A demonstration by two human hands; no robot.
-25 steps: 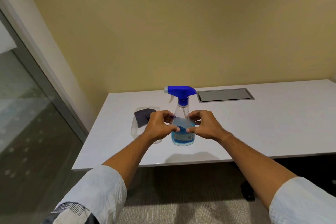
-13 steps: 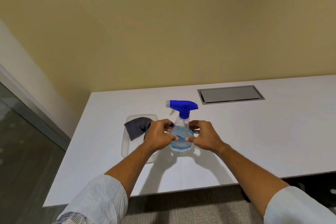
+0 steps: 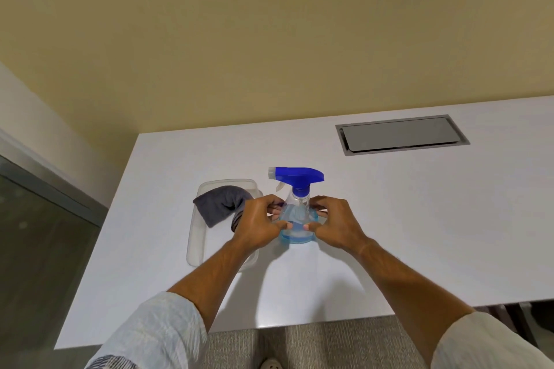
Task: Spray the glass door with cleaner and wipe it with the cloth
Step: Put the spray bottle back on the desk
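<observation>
Bottle pickup is the step in hand, judged from the grasp: the spray bottle [image 3: 296,216] stands upright on the white worktop [image 3: 419,219], base down, blue trigger head above and nozzle pointing to the left-hand side. The left hand [image 3: 257,225] and right hand [image 3: 332,225] close on the clear lower body from opposite sides; the fingers [image 3: 277,208] of both hands are curled and pressed against the bottle wall, thumbs toward the wearer. Whether the base has left the surface cannot be told. The grey cloth [image 3: 220,208] lies just beyond the left fingers, draped over the far end of a clear shallow tray [image 3: 195,249]; the left hand covers part of it, and contact with it cannot be confirmed. A recessed grey cable hatch [image 3: 398,135] sits well beyond the right fingers. A dark glass panel [image 3: 39,249], probably the door or part of it, stands far out past the left fingers. No spraying or wiping has begun. The next move calls for a one-handed grip at the neck with a finger on the trigger, the other hand free for the cloth, then a turn toward the glass with the nozzle facing it.
</observation>
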